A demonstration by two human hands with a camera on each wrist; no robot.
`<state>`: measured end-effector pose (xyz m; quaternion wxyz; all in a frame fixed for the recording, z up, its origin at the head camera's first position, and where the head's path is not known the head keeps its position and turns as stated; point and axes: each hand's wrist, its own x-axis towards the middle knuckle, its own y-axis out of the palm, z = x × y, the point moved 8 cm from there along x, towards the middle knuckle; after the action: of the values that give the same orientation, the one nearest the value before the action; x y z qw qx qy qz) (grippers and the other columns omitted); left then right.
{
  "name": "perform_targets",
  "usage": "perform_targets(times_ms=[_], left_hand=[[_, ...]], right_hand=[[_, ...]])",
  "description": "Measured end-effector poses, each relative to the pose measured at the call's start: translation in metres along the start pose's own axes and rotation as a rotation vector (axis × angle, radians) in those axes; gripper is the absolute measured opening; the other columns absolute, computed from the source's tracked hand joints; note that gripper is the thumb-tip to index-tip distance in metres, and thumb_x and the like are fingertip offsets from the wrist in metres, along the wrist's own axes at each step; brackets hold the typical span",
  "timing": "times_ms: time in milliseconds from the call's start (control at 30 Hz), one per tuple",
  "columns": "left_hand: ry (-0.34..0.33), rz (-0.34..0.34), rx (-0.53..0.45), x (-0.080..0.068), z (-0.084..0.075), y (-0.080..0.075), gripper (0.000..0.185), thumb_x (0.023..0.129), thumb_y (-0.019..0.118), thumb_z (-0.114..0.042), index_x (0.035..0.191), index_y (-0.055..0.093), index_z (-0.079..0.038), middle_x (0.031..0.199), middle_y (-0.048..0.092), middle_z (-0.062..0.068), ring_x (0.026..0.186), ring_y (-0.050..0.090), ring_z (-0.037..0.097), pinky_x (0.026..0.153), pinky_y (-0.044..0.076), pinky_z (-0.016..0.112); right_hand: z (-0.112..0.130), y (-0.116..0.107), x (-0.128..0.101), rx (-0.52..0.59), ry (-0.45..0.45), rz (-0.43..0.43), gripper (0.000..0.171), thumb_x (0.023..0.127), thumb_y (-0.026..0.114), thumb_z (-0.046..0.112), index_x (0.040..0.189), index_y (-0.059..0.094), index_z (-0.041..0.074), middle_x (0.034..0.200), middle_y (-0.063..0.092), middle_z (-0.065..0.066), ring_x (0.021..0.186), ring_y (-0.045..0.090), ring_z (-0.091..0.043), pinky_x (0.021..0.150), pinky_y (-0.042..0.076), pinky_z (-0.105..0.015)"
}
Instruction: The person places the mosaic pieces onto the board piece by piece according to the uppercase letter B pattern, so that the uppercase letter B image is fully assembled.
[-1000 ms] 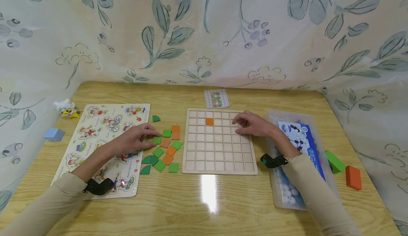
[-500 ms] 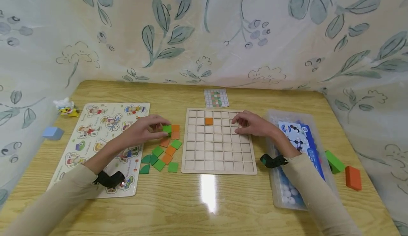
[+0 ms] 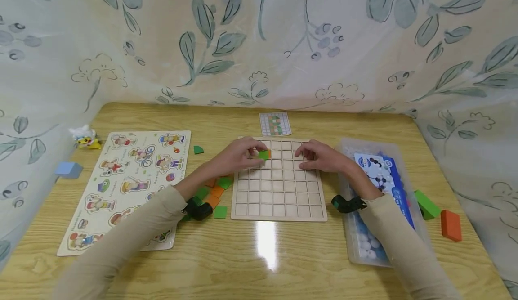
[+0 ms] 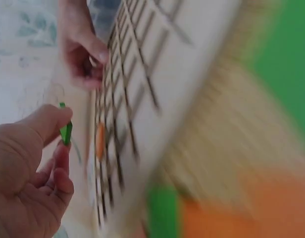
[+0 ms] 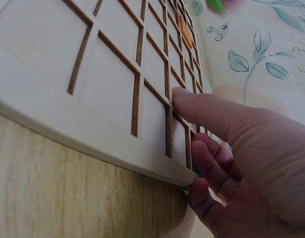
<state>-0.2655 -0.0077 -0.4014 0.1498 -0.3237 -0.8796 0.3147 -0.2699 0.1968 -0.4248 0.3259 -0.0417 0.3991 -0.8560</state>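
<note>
In the head view my left hand (image 3: 243,154) pinches a green square tile (image 3: 263,154) between thumb and fingers, over the upper left of the wooden grid board (image 3: 279,198). The left wrist view shows that green tile (image 4: 66,130) edge-on, held off the board's surface. One orange square tile (image 4: 100,141) sits in a board cell beside it, mostly covered by the green tile in the head view. My right hand (image 3: 317,157) rests on the board's right side with loosely bent fingers; in the right wrist view fingertips (image 5: 181,94) touch the grid and others lie at the board's edge.
Loose green and orange tiles (image 3: 220,212) lie left of the board, partly under my left forearm. A picture puzzle board (image 3: 133,184) is further left. Behind the grid stands a small pattern card (image 3: 275,124). A clear plastic box (image 3: 352,246) sits at the right, near green and red blocks (image 3: 451,225).
My left hand has picked up the green tile from the loose tiles and carried it right, over the grid board near the orange tile. My right hand has stayed in place.
</note>
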Motion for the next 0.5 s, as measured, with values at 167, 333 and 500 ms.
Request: perform_targets(times_ms=[167,333,500], left_hand=[[0.002,0.018,0.115,0.037,-0.012,0.018,0.031,0.092,0.067,-0.018,0.122,0.065,-0.008,0.113,0.063,0.008,0.098,0.06,0.02,0.085,0.051,0.031],[0.014,0.038,0.195,0.049,-0.014,0.029,0.024,0.094,0.063,-0.015,0.114,0.068,-0.005,0.103,0.065,0.009,0.089,0.059,0.02,0.085,0.05,0.033],[0.026,0.037,0.224,0.052,-0.013,0.035,0.013,0.094,0.061,-0.012,0.095,0.073,-0.007,0.099,0.068,0.006,0.083,0.056,0.017,0.078,0.049,0.028]], right_hand=[[-0.003,0.0,0.001,-0.01,0.014,-0.002,0.027,0.09,0.07,0.017,0.115,0.064,0.009,0.098,0.05,-0.01,0.088,0.041,-0.021,0.078,0.039,-0.034],[-0.002,0.001,0.002,-0.002,0.002,-0.002,0.027,0.09,0.07,0.017,0.115,0.064,0.009,0.098,0.05,-0.01,0.088,0.042,-0.02,0.079,0.039,-0.034],[-0.002,0.0,0.0,-0.002,-0.006,-0.007,0.026,0.091,0.068,0.017,0.115,0.064,0.008,0.097,0.05,-0.011,0.089,0.042,-0.02,0.078,0.039,-0.034]])
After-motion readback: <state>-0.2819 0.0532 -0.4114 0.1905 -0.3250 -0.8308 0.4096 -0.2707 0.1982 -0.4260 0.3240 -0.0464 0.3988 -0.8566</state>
